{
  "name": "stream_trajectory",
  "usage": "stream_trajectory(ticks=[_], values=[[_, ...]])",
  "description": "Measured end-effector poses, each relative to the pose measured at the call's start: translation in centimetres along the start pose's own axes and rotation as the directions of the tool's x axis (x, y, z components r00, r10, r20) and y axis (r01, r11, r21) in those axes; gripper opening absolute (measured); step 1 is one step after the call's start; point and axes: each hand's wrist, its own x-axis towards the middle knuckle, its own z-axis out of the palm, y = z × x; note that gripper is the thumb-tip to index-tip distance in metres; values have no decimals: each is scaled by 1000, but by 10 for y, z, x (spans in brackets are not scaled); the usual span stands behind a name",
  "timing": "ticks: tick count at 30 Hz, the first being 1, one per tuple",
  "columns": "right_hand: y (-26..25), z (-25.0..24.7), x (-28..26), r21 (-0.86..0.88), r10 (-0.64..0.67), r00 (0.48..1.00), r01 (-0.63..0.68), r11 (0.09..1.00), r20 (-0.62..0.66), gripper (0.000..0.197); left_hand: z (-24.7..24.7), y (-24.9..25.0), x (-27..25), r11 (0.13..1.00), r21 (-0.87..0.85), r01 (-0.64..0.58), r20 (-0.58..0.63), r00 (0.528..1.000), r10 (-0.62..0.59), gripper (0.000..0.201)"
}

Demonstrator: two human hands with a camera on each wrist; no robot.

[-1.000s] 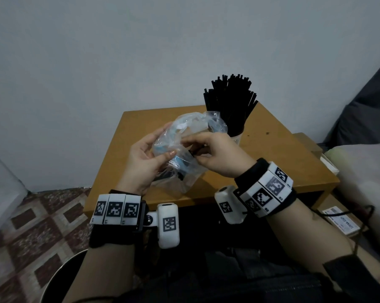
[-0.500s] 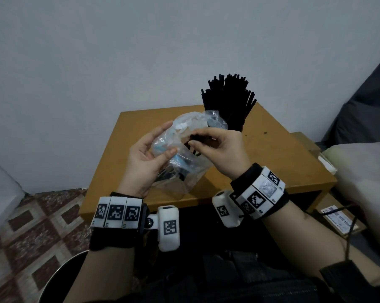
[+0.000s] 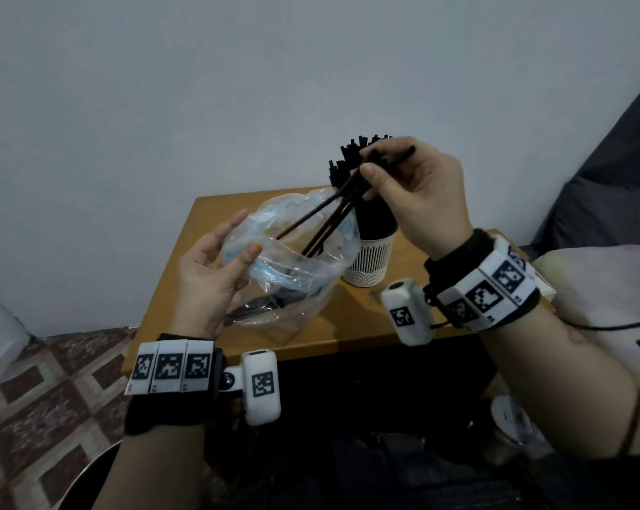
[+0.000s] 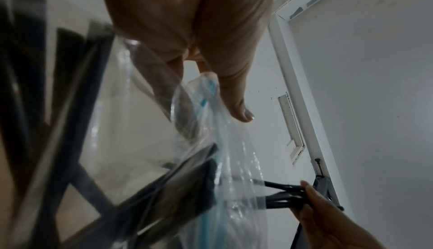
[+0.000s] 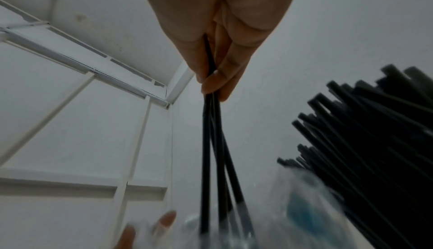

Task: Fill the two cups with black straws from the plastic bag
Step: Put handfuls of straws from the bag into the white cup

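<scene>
My left hand (image 3: 215, 266) holds the clear plastic bag (image 3: 296, 274) over the table's near left part, thumb and fingers pinching its rim (image 4: 211, 93). My right hand (image 3: 414, 193) pinches a few black straws (image 3: 333, 219) near their upper ends; their lower ends still reach into the bag's mouth. The same straws (image 5: 215, 151) hang down from my fingers in the right wrist view. Behind them a white ribbed cup (image 3: 368, 259) stands packed with black straws (image 5: 365, 142). More dark straws lie in the bag's bottom (image 4: 178, 188). I see only one cup.
The small wooden table (image 3: 414, 318) stands against a pale wall. A grey sofa and light cushion (image 3: 605, 274) lie to the right, with a box beside the table. Patterned floor tiles (image 3: 53, 392) show at the left.
My right hand has risen up and to the right from the bag's mouth, drawing a few straws out with it. The left hand has kept hold of the bag, which now hangs more open.
</scene>
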Motion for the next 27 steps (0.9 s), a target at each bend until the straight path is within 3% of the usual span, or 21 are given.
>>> stream_trajectory(ticks=[9,14,21,27], values=[[-25,-28,48,15,-91,993,92,996,-70,9,-11,-12,8,998,27,-63,-216,974,67,42],[-34,-42,59,-64,-136,989,132,989,-63,10,-20,-18,11,993,58,-102,-306,945,115,39],[-29,-50,58,-350,-182,982,188,918,52,9,-24,-17,11,990,95,-103,-317,940,128,36],[-26,-52,59,-455,-189,972,233,859,141,11,-23,-17,10,992,81,-96,-317,941,117,38]])
